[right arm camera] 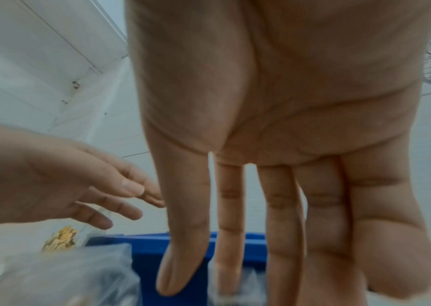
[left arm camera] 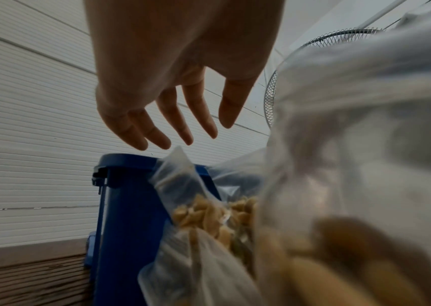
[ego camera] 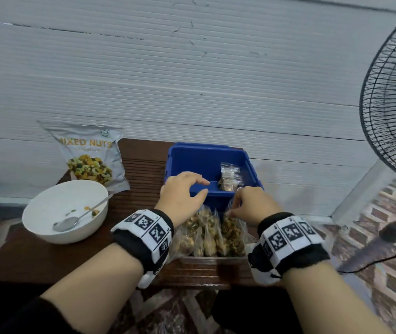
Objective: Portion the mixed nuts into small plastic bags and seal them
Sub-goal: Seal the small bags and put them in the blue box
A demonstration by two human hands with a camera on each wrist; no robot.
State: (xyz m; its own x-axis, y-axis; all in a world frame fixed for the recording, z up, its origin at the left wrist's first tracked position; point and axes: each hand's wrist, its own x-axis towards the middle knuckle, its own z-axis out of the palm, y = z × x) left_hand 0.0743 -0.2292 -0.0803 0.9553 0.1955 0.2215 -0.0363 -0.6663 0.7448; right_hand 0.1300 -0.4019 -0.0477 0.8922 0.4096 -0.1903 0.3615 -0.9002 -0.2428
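Several small clear bags of mixed nuts [ego camera: 206,235] stand upright in a clear tray [ego camera: 212,258] at the table's near edge. My right hand [ego camera: 234,210] points down over them, its straight fingers [right arm camera: 282,238] touching the bag tops and holding nothing. My left hand [ego camera: 203,188] hovers just above the front rim of the blue bin [ego camera: 192,162], fingers relaxed and spread [left arm camera: 180,132], empty. One small filled bag [ego camera: 229,179] lies inside the bin. In the left wrist view the bags [left arm camera: 209,217] sit right below the hand, against the bin [left arm camera: 128,207].
A white bowl [ego camera: 47,227] with a spoon [ego camera: 71,221] and a few leftover nuts sits at the left. Behind it the Mixed Nuts pouch [ego camera: 91,157] leans on the wall. A standing fan [ego camera: 392,116] is at the right, beyond the dark wooden table [ego camera: 23,256].
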